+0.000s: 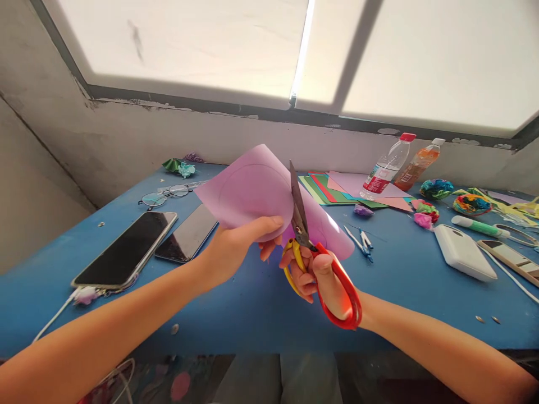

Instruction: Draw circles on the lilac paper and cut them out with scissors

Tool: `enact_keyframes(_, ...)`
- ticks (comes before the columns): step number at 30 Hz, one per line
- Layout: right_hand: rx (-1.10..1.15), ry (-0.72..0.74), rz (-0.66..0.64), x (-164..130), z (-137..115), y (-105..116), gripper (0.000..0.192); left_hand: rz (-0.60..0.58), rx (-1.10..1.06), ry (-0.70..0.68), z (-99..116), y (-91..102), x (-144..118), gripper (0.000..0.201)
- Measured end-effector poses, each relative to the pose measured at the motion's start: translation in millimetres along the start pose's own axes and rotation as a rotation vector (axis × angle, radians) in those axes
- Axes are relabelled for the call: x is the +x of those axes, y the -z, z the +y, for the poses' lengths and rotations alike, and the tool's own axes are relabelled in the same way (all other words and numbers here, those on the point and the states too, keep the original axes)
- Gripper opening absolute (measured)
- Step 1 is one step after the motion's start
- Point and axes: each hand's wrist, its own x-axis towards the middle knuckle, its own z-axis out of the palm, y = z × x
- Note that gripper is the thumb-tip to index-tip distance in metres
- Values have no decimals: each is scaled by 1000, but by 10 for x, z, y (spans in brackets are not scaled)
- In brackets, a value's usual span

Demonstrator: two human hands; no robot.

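A sheet of purple paper (252, 185), with a faint curved line drawn on it, is held up in front of me, partly curled. My left hand (248, 238) pinches its lower edge between thumb and fingers. Through the handles of a pair of scissors (298, 210), one yellow and one red, go the fingers of my right hand (322, 278). The dark blades point upward and lie at the paper's edge, where a cut parts it. The right part of the sheet slants down behind the scissors.
To the left lie two phones (126, 249) (187, 233) and eyeglasses (166, 193). Behind are coloured sheets (332, 191) and two bottles (387, 168) (419, 165). A compass (362, 242), a white power bank (463, 252) and paper flowers (471, 203) are on the right of the blue table (252, 314).
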Motion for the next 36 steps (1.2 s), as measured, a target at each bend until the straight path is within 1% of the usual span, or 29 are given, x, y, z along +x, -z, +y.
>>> enact_keyframes(3, 163, -62, -4, -3, -26, -3, 77, 4, -21, 22, 6, 20, 8, 35)
enact_keyframes(6, 212, -94, 12, -3, -15, -9, 73, 13, -25, 27, 6, 40, 21, 35)
enact_keyframes(10, 199, -118, 26, 12, -35, -17, 71, 15, -11, 24, 12, 53, 30, 36)
enact_keyframes(14, 103, -56, 31, 15, -78, -16, 69, 11, -16, 20, 11, 60, 36, 37)
enact_keyframes(18, 56, -30, 93, 24, -46, 1, 71, 49, -32, 10, -7, 56, 44, 41)
enact_keyframes(20, 73, -30, 100, 45, -10, 14, 72, 77, -28, -11, -17, 51, 61, 41)
enact_keyframes(22, 97, -61, 105, 75, 24, 26, 74, 128, -30, -59, -31, 59, 98, 36)
enact_keyframes(25, 98, -120, 122, 122, 52, 39, 77, 247, -50, -135, -67, 115, 192, 28)
enact_keyframes(27, 84, -136, 93, 145, 48, 57, 73, 319, -51, -165, -95, 182, 265, 27)
enact_keyframes(29, 32, -139, 37, 147, 28, 102, 68, 361, -41, -183, -116, 259, 330, 26)
enact_keyframes(32, -164, -137, -22, 68, -17, 242, 65, 406, -67, -198, -124, 367, 399, 26)
enact_keyframes(34, -295, -139, -40, -58, -43, 372, 66, 437, -90, -183, -120, 425, 427, 26)
enact_keyframes(36, -437, -99, -28, -226, -61, 498, 65, 458, -98, -146, -121, 465, 446, 27)
